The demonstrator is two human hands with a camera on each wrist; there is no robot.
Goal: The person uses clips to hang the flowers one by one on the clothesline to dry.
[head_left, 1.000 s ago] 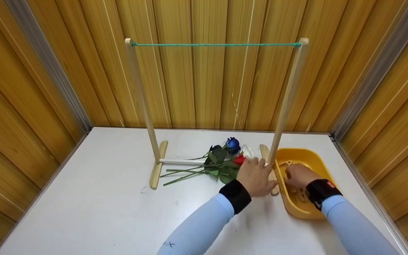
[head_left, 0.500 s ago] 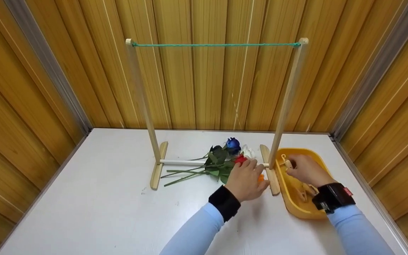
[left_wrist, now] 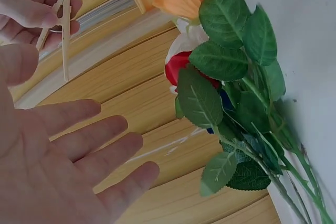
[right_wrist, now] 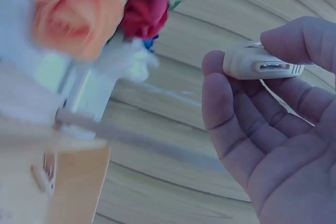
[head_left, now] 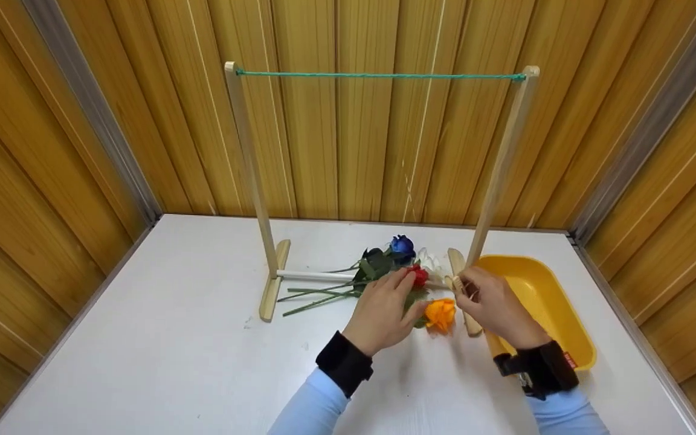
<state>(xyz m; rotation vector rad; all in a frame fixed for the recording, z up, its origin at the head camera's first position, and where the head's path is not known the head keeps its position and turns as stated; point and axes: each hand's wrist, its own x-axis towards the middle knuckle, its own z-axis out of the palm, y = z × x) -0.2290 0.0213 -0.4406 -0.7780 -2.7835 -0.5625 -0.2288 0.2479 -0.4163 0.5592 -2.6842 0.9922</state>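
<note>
My right hand pinches a wooden clothespin between thumb and fingers, near the foot of the frame's right post. In the left wrist view the clothespin's two legs point away from the fingertips. My left hand hovers palm down with loosely straight fingers, holding nothing, close over the leaves of the roses. An orange rose lies nearest me, between the two hands. Behind it are a red rose, a white rose and a blue rose, stems toward the left.
A wooden frame with two posts carries a green string across its top and a white bar low down. Right of it stands a yellow tray, where another clothespin shows. Wood-patterned walls enclose the white table.
My right hand has lifted the clothespin out of the tray and carried it left. The left hand has drawn back left, uncovering the orange rose. The head view has shifted slightly.
</note>
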